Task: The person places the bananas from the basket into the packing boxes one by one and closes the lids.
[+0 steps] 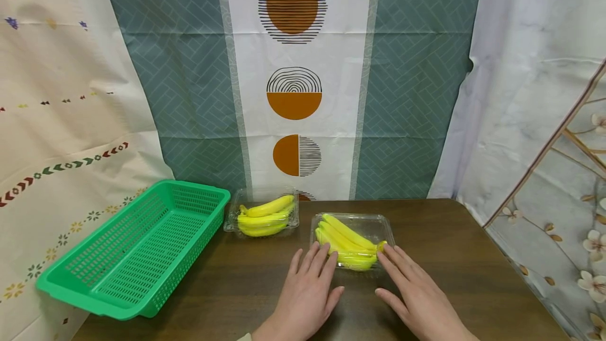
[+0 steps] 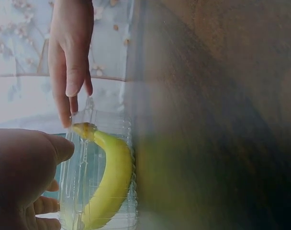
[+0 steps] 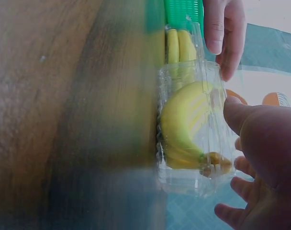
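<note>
A clear plastic clamshell box (image 1: 381, 228) with a bunch of bananas (image 1: 347, 241) inside stands on the table before me. Its lid looks closed in both wrist views. My left hand (image 1: 305, 296) lies over the box's near left corner, fingers straight and spread. At the near right corner, my right hand (image 1: 421, 296) has its fingers extended too, their tips at the lid's edge by the banana stem (image 3: 215, 163). Whether the fingertips press on the lid or only hover, I cannot tell. Neither hand grips anything.
A second clear box (image 1: 295, 217) with bananas (image 1: 265, 217) stands farther back, left of the first. At the far left is a green plastic basket (image 1: 189, 243) with slotted walls. The brown table (image 1: 440, 230) ends at patterned cloths hanging behind and at both sides.
</note>
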{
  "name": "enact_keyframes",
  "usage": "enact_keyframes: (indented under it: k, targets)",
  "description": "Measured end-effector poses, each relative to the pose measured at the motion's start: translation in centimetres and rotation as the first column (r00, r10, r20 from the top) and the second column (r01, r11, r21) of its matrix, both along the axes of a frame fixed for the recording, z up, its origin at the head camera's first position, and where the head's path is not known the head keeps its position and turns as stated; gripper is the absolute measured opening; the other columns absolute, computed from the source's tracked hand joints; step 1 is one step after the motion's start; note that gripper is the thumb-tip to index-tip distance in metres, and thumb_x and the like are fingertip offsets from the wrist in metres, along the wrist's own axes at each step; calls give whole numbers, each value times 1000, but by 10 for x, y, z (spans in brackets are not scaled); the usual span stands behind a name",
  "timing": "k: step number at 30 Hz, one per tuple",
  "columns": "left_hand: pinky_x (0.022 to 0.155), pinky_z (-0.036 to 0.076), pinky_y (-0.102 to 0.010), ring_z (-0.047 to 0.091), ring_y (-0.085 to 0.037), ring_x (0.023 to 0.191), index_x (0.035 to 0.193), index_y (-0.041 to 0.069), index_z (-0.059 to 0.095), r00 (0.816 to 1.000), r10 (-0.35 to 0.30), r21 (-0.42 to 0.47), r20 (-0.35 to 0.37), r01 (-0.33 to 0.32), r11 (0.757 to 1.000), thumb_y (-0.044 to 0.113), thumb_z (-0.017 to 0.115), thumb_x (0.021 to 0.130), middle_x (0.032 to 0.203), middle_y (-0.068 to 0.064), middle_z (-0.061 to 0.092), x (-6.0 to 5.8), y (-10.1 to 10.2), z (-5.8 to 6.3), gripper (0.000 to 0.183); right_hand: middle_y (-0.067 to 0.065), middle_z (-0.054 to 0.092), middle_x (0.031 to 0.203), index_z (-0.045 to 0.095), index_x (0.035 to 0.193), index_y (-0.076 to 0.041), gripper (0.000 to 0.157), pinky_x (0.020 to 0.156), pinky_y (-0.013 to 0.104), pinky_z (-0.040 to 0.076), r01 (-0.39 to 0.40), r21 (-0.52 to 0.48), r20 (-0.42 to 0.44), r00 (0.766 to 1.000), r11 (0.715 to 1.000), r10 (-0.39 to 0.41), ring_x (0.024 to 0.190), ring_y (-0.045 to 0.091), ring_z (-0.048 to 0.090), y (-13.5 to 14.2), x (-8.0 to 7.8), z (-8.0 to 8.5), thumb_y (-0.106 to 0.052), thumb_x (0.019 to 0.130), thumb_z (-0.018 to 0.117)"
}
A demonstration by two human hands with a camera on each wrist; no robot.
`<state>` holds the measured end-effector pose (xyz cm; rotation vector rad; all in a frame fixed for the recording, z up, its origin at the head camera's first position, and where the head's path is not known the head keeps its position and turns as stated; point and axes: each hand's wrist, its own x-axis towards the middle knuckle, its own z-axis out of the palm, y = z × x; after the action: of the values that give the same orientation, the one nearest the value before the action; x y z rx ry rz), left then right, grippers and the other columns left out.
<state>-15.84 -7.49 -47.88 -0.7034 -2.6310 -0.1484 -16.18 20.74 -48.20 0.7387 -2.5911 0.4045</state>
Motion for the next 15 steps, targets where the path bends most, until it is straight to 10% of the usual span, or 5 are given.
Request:
enact_keyframes:
  k: [5,15]
  targets:
    - [119,42,-65,46,-35,155,160,11,58,1000,-4,6,-17,4,1000,51,72,107,167,-13,51,-3,0,-3,68,7,48,171,53,165,-12,79,111,59,50,-20,6,-26,999,1000,21,155,37,47,0,-3,1,-41,99,84]
    - [119,43,-65,47,-36,154,159,11,59,1000,6,3,-21,-6,1000,49,73,106,166,-14,52,-9,-1,-2,67,7,50,169,56,163,-12,76,110,58,51,-30,-5,-51,998,1000,29,153,37,49,0,-10,1,-42,99,84]
